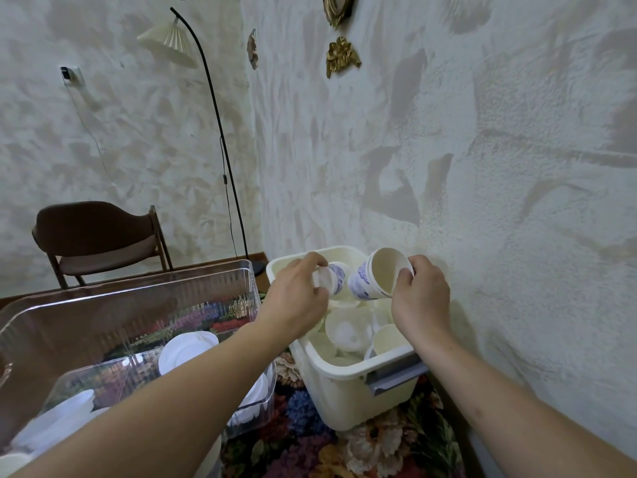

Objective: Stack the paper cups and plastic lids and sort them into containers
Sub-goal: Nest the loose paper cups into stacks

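Note:
Above a cream plastic bin (344, 384) my left hand (296, 294) grips a small paper cup (332, 279) with blue print, held sideways. My right hand (420, 294) pinches the rim of a larger blue-printed paper cup (375, 276), tilted with its mouth toward me. The two cups nearly touch. Inside the bin lie several loose cups (387, 338) and plastic lids (346, 331). To the left, a clear plastic container (144, 298) holds stacked white lids (188, 348).
The bin stands against a textured wall (482, 167) on a floral rug (362, 443). A brown chair (100, 236) and a floor lamp (213, 108) stand behind the clear container. More white lids (65, 412) lie at its near end.

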